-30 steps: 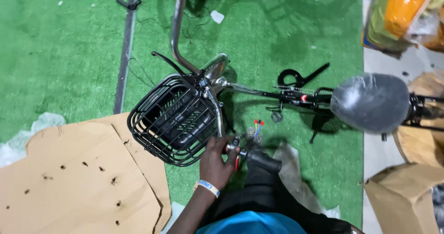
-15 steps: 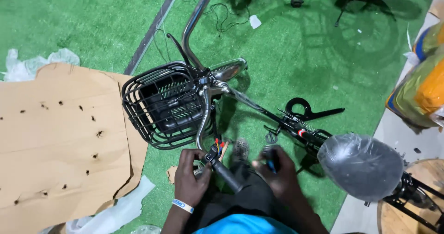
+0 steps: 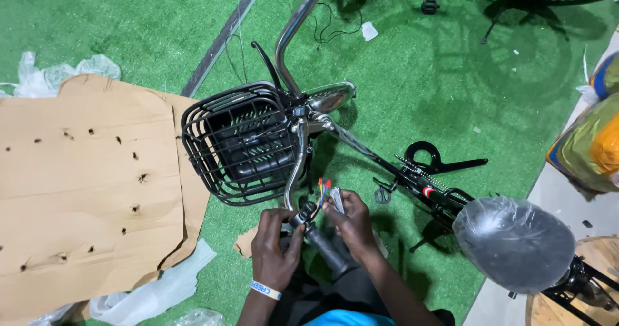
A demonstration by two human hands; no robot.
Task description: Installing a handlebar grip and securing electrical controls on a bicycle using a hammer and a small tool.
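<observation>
A bicycle lies across green turf with a black wire basket (image 3: 242, 142) at its front and chrome handlebars (image 3: 298, 165). My left hand (image 3: 276, 248) grips the near handlebar end around the black grip (image 3: 325, 248). My right hand (image 3: 351, 219) pinches a small silver part beside coloured wire ends (image 3: 324, 185), red, blue and yellow, that stick up from the bar. The plastic-wrapped saddle (image 3: 512, 243) lies to the right.
A large sheet of brown cardboard (image 3: 84, 184) covers the turf on the left, with crumpled clear plastic (image 3: 151, 294) by its edges. Black bicycle parts (image 3: 445, 165) lie on the grass at right, and wrapped packages (image 3: 590, 139) sit at the right edge.
The view has swung and moved closer. My right hand came in and joined the left at the handlebar end; one second ago only the left hand was there.
</observation>
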